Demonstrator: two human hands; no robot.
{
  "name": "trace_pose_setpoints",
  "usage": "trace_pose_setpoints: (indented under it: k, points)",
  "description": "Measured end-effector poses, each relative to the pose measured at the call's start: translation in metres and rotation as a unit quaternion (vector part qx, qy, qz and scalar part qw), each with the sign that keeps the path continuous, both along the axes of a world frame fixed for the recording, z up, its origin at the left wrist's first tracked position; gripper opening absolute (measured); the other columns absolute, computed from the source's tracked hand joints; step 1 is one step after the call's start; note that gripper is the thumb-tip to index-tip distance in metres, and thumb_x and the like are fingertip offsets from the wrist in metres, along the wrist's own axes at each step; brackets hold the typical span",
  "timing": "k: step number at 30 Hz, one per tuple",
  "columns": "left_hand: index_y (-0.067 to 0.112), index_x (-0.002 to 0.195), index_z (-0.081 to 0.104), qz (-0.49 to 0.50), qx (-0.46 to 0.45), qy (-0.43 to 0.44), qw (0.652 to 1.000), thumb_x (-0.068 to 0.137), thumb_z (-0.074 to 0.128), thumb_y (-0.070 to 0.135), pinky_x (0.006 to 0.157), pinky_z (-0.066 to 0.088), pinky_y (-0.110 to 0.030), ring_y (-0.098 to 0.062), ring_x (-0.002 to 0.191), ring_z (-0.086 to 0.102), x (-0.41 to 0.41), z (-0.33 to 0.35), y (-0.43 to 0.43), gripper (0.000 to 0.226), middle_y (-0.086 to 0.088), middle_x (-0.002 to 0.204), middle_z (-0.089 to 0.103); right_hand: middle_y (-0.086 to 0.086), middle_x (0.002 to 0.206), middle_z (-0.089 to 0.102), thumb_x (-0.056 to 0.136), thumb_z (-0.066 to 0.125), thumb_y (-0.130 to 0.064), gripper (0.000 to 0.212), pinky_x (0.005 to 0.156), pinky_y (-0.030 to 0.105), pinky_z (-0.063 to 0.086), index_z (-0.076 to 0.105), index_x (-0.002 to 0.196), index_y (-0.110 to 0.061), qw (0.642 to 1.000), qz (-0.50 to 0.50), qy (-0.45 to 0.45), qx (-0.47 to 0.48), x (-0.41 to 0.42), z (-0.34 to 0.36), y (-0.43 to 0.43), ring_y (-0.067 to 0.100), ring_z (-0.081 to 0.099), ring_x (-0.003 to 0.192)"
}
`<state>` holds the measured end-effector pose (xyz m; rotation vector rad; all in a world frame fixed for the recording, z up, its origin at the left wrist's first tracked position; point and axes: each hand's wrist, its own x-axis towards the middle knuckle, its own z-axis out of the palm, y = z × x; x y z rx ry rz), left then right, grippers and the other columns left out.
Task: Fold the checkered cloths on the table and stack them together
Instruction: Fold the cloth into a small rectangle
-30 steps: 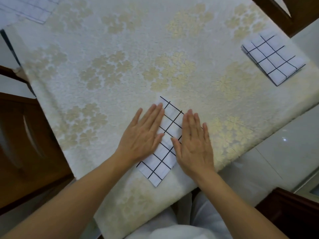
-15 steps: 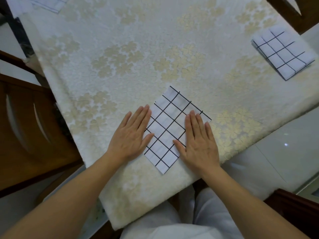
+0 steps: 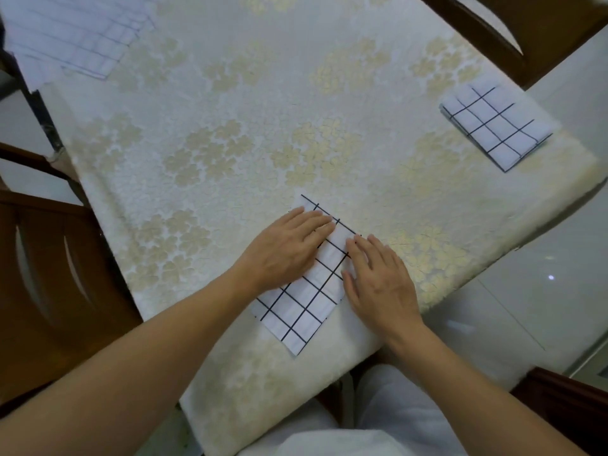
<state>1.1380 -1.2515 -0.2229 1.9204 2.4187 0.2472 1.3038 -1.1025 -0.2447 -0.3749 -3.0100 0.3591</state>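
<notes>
A folded white cloth with a black grid point(image 3: 297, 309) lies near the front edge of the table point(image 3: 230, 133). My left hand point(image 3: 286, 250) rests flat on its upper left part, fingers together. My right hand point(image 3: 380, 279) lies flat along its right edge, fingertips on the cloth's top corner. A stack of folded checkered cloths point(image 3: 495, 125) sits at the table's right edge. Several unfolded checkered cloths point(image 3: 72, 31) lie at the far left corner, partly cut off by the frame.
The table carries a cream cloth with a gold flower pattern. Dark wooden chairs stand at the left point(image 3: 42, 281) and at the top right point(image 3: 513, 31). My white-clad lap point(image 3: 368, 422) is below the table's front edge. Pale tiled floor point(image 3: 543, 284) shows on the right.
Both hands have slid up the cloth toward its top corner, and the left hand now lies on it. The cloth looks narrower than half a second ago.
</notes>
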Motion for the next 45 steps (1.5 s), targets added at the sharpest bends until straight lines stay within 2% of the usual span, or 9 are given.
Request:
trace_pose_setpoints:
  k: [3, 6, 13, 20, 24, 30, 38, 41, 45]
  points:
    - [0.002, 0.133, 0.056, -0.039, 0.005, 0.021, 0.999, 0.093, 0.06, 0.01, 0.107, 0.042, -0.044, -0.033, 0.12, 0.056, -0.016, 0.001, 0.026, 0.041, -0.017, 0.131, 0.06, 0.013, 0.128, 0.061, 0.095, 0.057, -0.024, 0.04, 0.1, 0.045, 0.047, 0.056, 0.131, -0.007, 0.999, 0.0, 0.035, 0.005, -0.01, 0.001, 0.011, 0.032, 0.056, 0.12]
    - [0.002, 0.126, 0.061, -0.076, -0.002, 0.029, 0.997, 0.091, 0.064, 0.009, 0.097, 0.05, -0.043, -0.033, 0.107, 0.061, -0.03, 0.003, 0.042, 0.036, -0.016, 0.121, 0.064, 0.012, 0.116, 0.064, 0.094, 0.057, -0.021, 0.036, 0.09, 0.043, 0.049, 0.06, 0.127, -0.006, 0.999, 0.001, 0.045, 0.014, -0.019, 0.003, 0.02, 0.031, 0.06, 0.107]
    - [0.011, 0.12, 0.065, -0.09, -0.041, 0.019, 0.995, 0.087, 0.067, 0.015, 0.09, 0.053, -0.041, -0.028, 0.103, 0.063, -0.046, 0.006, 0.05, 0.033, -0.009, 0.115, 0.065, 0.006, 0.093, 0.059, 0.09, 0.06, -0.013, 0.012, 0.069, 0.037, 0.043, 0.064, 0.101, -0.012, 0.999, -0.025, 0.038, 0.021, -0.039, 0.004, 0.026, 0.026, 0.054, 0.083]
    - [0.011, 0.114, 0.066, -0.092, -0.045, 0.003, 0.995, 0.091, 0.062, 0.018, 0.08, 0.051, -0.038, -0.025, 0.092, 0.06, -0.051, 0.004, 0.058, 0.024, -0.007, 0.106, 0.064, 0.005, 0.084, 0.057, 0.088, 0.065, -0.014, 0.003, 0.066, 0.037, 0.039, 0.063, 0.09, -0.014, 0.998, -0.034, 0.044, 0.017, -0.049, 0.002, 0.029, 0.026, 0.051, 0.077]
    - [0.011, 0.109, 0.064, -0.107, -0.047, -0.008, 0.993, 0.092, 0.055, 0.018, 0.075, 0.05, -0.036, -0.025, 0.085, 0.057, -0.051, 0.004, 0.06, 0.021, -0.007, 0.099, 0.061, 0.005, 0.084, 0.057, 0.088, 0.066, -0.017, 0.006, 0.066, 0.038, 0.041, 0.063, 0.091, -0.013, 0.999, -0.026, 0.042, 0.004, -0.05, 0.003, 0.029, 0.027, 0.052, 0.077]
    - [0.007, 0.085, 0.06, -0.13, -0.029, -0.032, 0.991, 0.094, 0.048, 0.013, 0.058, 0.046, -0.039, -0.022, 0.069, 0.046, -0.052, 0.002, 0.065, 0.017, -0.009, 0.085, 0.055, 0.002, 0.088, 0.06, 0.088, 0.067, -0.027, 0.013, 0.066, 0.036, 0.04, 0.064, 0.094, -0.016, 0.997, -0.045, 0.033, -0.061, -0.056, 0.004, 0.033, 0.024, 0.054, 0.079]
    - [0.004, 0.1, 0.063, -0.116, -0.005, -0.074, 0.99, 0.099, 0.051, 0.012, 0.067, 0.05, -0.041, -0.027, 0.078, 0.06, -0.059, -0.005, 0.084, 0.014, -0.01, 0.099, 0.066, 0.0, 0.078, 0.06, 0.089, 0.067, -0.022, 0.009, 0.053, 0.028, 0.035, 0.07, 0.084, -0.014, 0.99, -0.068, 0.023, -0.124, -0.07, 0.009, 0.056, 0.023, 0.052, 0.067]
    - [0.003, 0.107, 0.066, -0.117, 0.01, -0.066, 0.991, 0.099, 0.052, 0.014, 0.07, 0.055, -0.042, -0.029, 0.086, 0.065, -0.065, -0.006, 0.099, 0.019, -0.012, 0.106, 0.07, 0.0, 0.08, 0.062, 0.093, 0.064, -0.023, 0.012, 0.05, 0.028, 0.039, 0.072, 0.089, -0.016, 0.992, -0.069, 0.017, -0.107, -0.077, 0.014, 0.078, 0.023, 0.055, 0.069]
    - [0.001, 0.11, 0.07, -0.074, 0.028, -0.053, 0.995, 0.09, 0.068, 0.008, 0.074, 0.059, -0.043, -0.032, 0.093, 0.07, -0.075, -0.002, 0.119, 0.021, -0.014, 0.11, 0.073, 0.004, 0.083, 0.065, 0.097, 0.059, -0.022, 0.013, 0.053, 0.03, 0.039, 0.07, 0.098, -0.016, 0.995, -0.074, -0.003, -0.064, -0.09, 0.022, 0.105, 0.029, 0.06, 0.073]
